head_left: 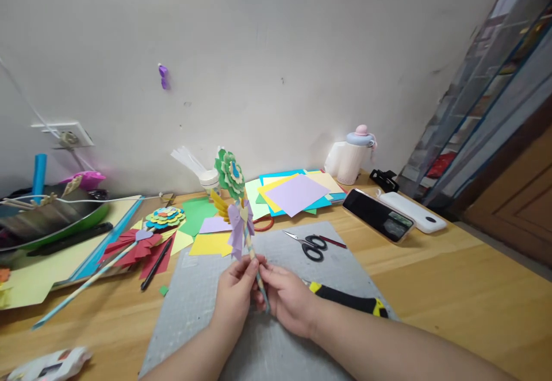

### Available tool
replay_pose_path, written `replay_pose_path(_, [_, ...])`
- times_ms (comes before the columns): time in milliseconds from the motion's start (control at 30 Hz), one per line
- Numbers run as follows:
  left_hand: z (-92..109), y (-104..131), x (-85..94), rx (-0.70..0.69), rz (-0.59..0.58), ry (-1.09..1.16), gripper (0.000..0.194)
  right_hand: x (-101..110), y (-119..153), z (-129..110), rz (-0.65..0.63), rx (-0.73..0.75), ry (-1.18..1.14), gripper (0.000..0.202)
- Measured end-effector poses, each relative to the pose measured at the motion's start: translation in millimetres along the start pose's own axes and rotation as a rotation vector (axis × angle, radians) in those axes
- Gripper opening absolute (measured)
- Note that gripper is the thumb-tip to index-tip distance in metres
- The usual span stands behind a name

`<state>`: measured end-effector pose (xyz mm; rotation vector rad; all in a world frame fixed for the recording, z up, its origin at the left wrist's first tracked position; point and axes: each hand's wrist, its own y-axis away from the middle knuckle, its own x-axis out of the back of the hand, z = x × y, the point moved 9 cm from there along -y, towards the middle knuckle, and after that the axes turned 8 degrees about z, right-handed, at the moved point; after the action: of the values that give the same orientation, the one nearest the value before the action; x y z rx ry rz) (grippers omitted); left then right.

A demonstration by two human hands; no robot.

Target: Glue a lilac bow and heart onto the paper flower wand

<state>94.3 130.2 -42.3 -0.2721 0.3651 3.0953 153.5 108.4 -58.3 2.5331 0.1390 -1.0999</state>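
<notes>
A paper flower wand (230, 175) stands tilted between my hands, with layered green petals on top and a purple paper bow (237, 229) below them. Its thin striped stick runs down through my fingers. My left hand (238, 286) pinches the stick from the left. From the right, my right hand (284, 295) closes around its lower part. Both are over a grey cutting mat (194, 300). Just beyond the right wrist lies a black and yellow handled tool (349, 299), partly hidden by the arm. Black-handled scissors (313, 247) rest on the mat farther back.
A second paper flower wand (138, 246) with a red bow lies left, beside a black pen (156, 264). Coloured paper sheets (297, 193) are stacked by the wall. A phone (379, 215) and a bottle (351, 160) stand right. A glue gun (52, 365) lies front left.
</notes>
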Motion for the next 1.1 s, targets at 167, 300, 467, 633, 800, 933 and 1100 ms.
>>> replay_pose_path(167, [-1, -4, 3.1, -0.024, -0.001, 0.013, 0.041, -4, 1, -5, -0.017, 0.074, -0.012, 0.032])
replay_pose_path(300, [-6, -3, 0.2, 0.038, -0.047, 0.05, 0.048, -2, 3, -1, -0.02, 0.019, -0.025, 0.039])
replay_pose_path(467, [1, 0, -1.5, 0.067, -0.072, 0.123, 0.055, -4, 6, 3, -0.043, -0.042, 0.027, 0.037])
replay_pose_path(633, [6, 2, -4.8, 0.146, -0.091, 0.241, 0.053, -4, 9, 10, -0.032, -0.045, 0.069, 0.036])
replay_pose_path(800, [0, 3, 0.6, 0.198, -0.031, 0.164, 0.047, -7, 14, 14, -0.034, -0.035, 0.085, 0.042])
replay_pose_path(933, [0, 2, 7.2, 0.149, 0.048, 0.036, 0.049, -10, 17, 18, -0.019, -0.068, 0.077, 0.048])
replay_pose_path(1100, [-1, 0, 9.8, 0.102, 0.073, 0.012, 0.048, -11, 14, 24, -0.044, -0.055, 0.067, 0.045])
